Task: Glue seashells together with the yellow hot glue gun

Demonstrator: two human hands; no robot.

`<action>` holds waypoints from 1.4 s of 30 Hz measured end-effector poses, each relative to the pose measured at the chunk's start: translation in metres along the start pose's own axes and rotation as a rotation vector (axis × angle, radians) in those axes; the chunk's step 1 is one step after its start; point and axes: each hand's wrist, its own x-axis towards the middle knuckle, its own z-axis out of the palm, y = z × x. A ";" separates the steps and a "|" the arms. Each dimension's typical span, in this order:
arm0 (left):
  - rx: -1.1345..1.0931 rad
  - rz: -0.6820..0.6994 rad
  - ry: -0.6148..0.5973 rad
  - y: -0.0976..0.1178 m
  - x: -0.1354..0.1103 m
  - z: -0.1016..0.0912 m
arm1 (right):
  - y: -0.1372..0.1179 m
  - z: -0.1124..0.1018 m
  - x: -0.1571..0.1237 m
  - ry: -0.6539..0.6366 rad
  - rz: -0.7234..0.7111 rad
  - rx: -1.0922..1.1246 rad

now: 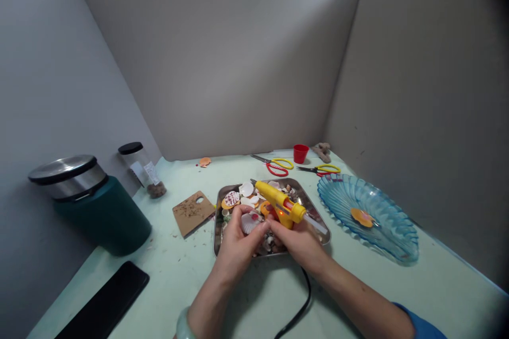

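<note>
My left hand (236, 241) is closed on a pale scallop shell (249, 222) that has a small red piece on it. Close against it, my right hand (298, 241) grips a yellow glue gun (280, 202) by the handle; its nozzle points up and to the left, and a clear glue stick sticks out of its back end. A small light glows on the gun's body. Both hands are over a metal tray (218, 228) full of shells and small pieces. Whether my right fingertips also touch the shell, I cannot tell.
Around the tray lie a brown board (193, 214), red-and-yellow scissors (274, 163), pliers (318, 169), a red cup (300, 153) and a blue glass dish (374, 238) holding an orange shell. A teal tumbler (103, 217), a jar (140, 167) and a black phone (109, 299) occupy the left.
</note>
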 end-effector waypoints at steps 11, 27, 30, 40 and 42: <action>-0.121 -0.034 0.019 0.004 0.001 -0.003 | 0.000 0.002 0.001 -0.054 0.028 0.091; -0.210 0.026 0.058 -0.001 0.004 -0.006 | -0.001 0.000 0.001 -0.019 -0.035 0.080; -0.196 0.021 0.074 0.001 0.004 -0.005 | -0.001 0.001 0.002 -0.009 -0.030 0.096; -0.227 -0.023 0.002 0.008 0.001 -0.002 | -0.010 -0.001 0.002 0.047 -0.011 0.081; -0.212 -0.030 -0.005 0.009 0.000 -0.002 | -0.011 -0.001 0.002 0.046 -0.006 0.091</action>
